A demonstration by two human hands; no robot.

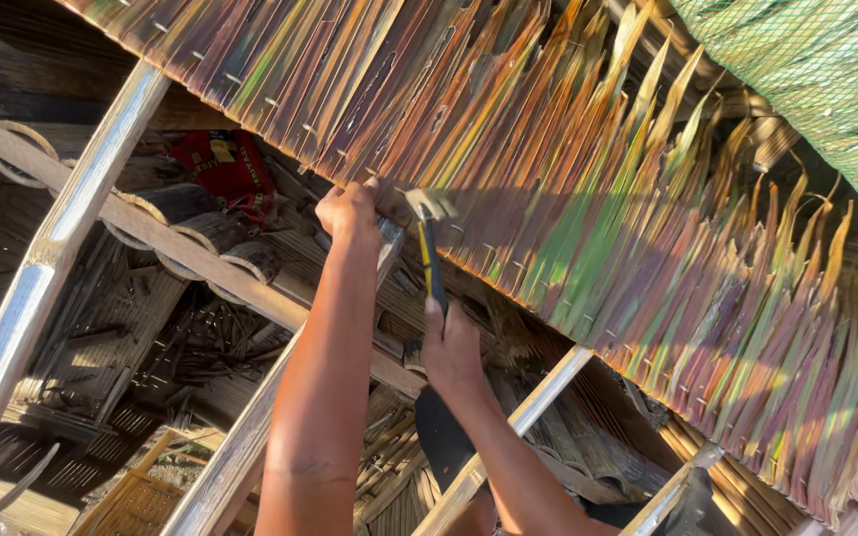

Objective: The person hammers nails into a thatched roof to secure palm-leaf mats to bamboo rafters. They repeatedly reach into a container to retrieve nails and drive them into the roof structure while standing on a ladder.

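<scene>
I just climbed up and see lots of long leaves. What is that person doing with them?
A person is working on a panel of long dried leaves laid over slanted wooden poles. The left hand presses at the panel's lower edge. The right hand holds a hammer by its handle, its head up beside the left hand. Green netting lies at the upper right.

Red printed bag (227,164), tucked beneath thatch, upper left

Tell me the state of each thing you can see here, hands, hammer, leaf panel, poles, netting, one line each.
Left hand: closed, pressed against the leaf panel's edge.
Right hand: gripping the hammer handle.
Hammer: raised, head at the panel edge.
Leaf panel: dried, slanted, strips side by side.
Poles: bare, slanted.
Green netting: spread above the panel.
</scene>
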